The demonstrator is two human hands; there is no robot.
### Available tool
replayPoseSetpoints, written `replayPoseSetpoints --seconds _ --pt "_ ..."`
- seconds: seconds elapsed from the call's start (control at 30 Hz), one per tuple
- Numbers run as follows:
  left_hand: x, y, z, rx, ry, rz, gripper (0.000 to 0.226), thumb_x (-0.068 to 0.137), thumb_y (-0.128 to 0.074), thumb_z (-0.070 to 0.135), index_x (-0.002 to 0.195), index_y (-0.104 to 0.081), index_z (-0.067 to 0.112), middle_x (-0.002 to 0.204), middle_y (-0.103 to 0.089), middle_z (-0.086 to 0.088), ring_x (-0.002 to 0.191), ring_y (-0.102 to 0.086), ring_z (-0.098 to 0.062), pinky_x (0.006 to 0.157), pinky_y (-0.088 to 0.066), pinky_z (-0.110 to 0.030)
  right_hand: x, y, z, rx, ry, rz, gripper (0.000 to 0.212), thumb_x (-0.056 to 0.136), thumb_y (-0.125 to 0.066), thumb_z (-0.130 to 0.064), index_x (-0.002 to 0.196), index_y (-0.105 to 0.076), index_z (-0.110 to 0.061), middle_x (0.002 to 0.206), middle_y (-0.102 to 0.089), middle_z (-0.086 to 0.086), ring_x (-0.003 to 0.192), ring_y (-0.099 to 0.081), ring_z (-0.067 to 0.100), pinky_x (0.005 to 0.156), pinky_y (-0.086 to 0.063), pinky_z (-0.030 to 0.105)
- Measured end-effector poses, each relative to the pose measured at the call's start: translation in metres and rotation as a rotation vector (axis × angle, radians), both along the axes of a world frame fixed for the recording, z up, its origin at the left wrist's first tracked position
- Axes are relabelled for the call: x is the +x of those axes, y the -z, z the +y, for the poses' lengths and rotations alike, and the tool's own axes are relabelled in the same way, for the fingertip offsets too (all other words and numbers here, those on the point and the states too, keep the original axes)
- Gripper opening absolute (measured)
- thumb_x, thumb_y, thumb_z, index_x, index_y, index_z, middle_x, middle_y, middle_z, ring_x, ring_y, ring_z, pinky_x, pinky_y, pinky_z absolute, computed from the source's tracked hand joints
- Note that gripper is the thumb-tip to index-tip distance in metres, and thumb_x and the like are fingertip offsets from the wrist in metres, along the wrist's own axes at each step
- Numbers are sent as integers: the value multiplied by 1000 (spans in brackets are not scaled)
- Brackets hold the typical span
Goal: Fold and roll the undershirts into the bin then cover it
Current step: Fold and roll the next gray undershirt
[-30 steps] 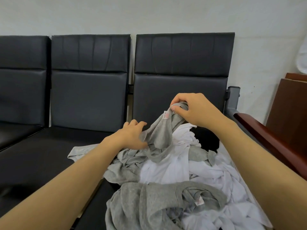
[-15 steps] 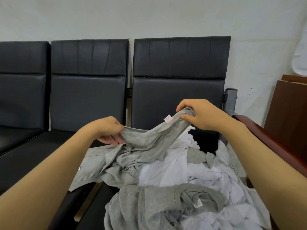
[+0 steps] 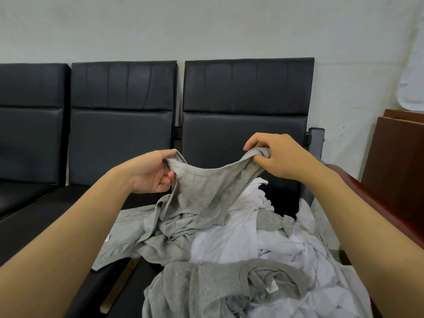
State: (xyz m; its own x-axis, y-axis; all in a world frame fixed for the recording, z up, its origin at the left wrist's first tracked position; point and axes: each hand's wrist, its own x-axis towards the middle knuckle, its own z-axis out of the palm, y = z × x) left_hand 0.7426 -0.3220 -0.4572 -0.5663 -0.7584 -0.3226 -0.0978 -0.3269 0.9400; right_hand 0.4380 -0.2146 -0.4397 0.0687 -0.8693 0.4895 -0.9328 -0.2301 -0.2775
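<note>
Undershirt (image 3: 204, 189), grey, hangs stretched between two hands above a heap (image 3: 241, 249) of grey and white undershirts on a row of black seats (image 3: 124, 138). The left hand (image 3: 153, 173) pinches one shoulder strap, the right hand (image 3: 277, 157) clamps the other, and the hem trails into the heap. A second ago the left hand lay low on the crumpled cloth beside the right; it has since travelled out to the left and up, so the neckline now spans open between the straps. That suggests the garment is singled out and ready to be laid flat for folding, with rolling yet to come. No bin or cover appears in view, so what they hold cannot be told.
</note>
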Motion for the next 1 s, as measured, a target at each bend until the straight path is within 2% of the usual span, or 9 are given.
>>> replayPoseSetpoints --seconds 0.17,0.23,0.33,0.5,0.67,0.73,0.8,0.9,1.0 --pt "5 -17 9 -21 88 373 21 95 -66 28 109 -71 13 83 -61 3 58 -53 -2 50 -48 -12 -1 -2 1 -72 50 -44 9 97 -69 -32 104 -64 -34 102 -68 -11 88 -62 6 76 -55 27" --pt "5 -23 12 -119 39 425 35 91 -69 19 125 -68 17 93 -64 3 65 -52 -3 51 -45 -13 0 -3 3 -114 61 -70 9 96 -70 -36 101 -66 -30 98 -68 -11 85 -62 4 71 -50 20" --pt "2 -30 13 -353 -23 345 51 86 -71 9 136 -64 19 96 -67 3 69 -53 -4 54 -42 -16 4 -7 7 -134 81 -129 12 97 -70 -38 98 -66 -27 88 -70 -10 62 -68 6 56 -47 12" --pt "5 -39 19 -780 -193 -20 30 93 -75 15 122 -70 22 107 -79 1 97 -68 -11 73 -47 -27 7 -14 13 -170 91 -225 12 99 -67 -36 99 -64 -25 80 -67 -9 48 -64 1 51 -43 7" --pt "10 -53 23 -639 -277 27 23 95 -73 21 118 -71 21 106 -78 -1 84 -78 -15 41 -35 -14 8 -24 15 -181 39 -471 14 98 -70 -29 106 -68 -18 81 -74 -7 68 -71 1 60 -47 8" --pt "12 -57 25 -607 -272 73 22 95 -71 21 117 -73 18 107 -76 -3 82 -78 -13 45 -46 -13 9 -29 19 -174 -7 -552 12 98 -70 -27 107 -72 -19 88 -77 -5 78 -73 5 66 -53 16" --pt "14 -61 28 -550 -235 235 28 96 -68 16 122 -71 9 107 -74 -9 85 -78 -13 61 -58 -16 12 -32 24 -177 -42 -610 10 100 -68 -25 105 -75 -20 89 -77 -5 83 -74 5 69 -56 17" --pt "18 -70 32 -569 -157 359 38 92 -69 7 130 -66 2 118 -75 -16 106 -75 -21 85 -61 -25 15 -40 30 -177 -53 -708 13 101 -66 -26 108 -76 -22 89 -76 -4 75 -73 6 65 -56 16" --pt "23 -81 40 -710 -181 271 38 90 -72 5 128 -68 7 114 -77 -13 103 -76 -21 79 -62 -23 20 -48 35 -162 -47 -837 15 102 -64 -28 110 -75 -22 80 -70 -8 54 -61 3 51 -49 15"
